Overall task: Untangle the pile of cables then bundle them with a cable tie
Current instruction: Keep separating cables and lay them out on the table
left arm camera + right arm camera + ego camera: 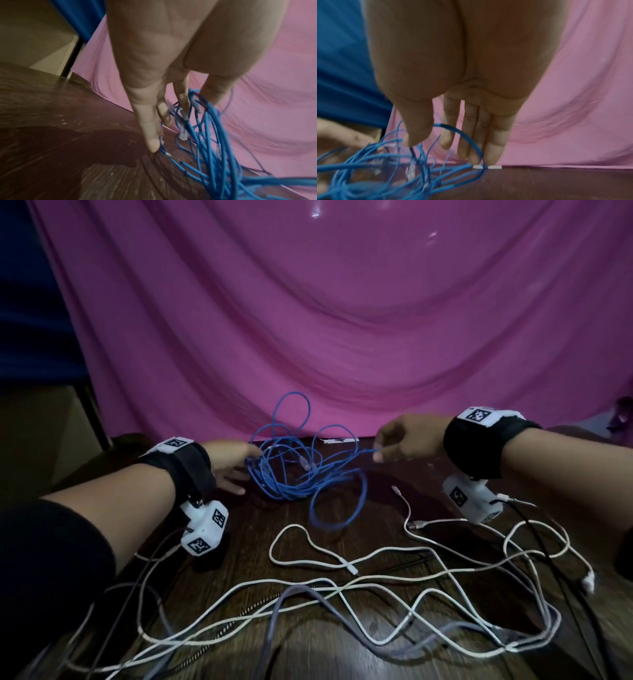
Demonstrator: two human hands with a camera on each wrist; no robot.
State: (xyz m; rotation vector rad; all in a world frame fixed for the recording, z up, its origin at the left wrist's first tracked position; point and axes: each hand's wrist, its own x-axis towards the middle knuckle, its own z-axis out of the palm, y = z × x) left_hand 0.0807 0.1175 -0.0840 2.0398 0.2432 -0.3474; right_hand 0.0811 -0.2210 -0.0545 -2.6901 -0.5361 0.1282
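A tangle of blue cable lies at the back middle of the dark wooden table, with clear plugs in it. My left hand is at the tangle's left edge. In the left wrist view the left hand holds a bunch of blue cable loops between thumb and fingers. My right hand hovers at the tangle's right side. In the right wrist view the right hand has straight fingers and a blue cable loop running across them, thumb apart. A white cable tie lies behind the tangle.
Several white and grey cables sprawl in loose loops over the near half of the table. A pink cloth hangs right behind the table's back edge. A cardboard box stands at the left. Thin black wires run from my wrist cameras.
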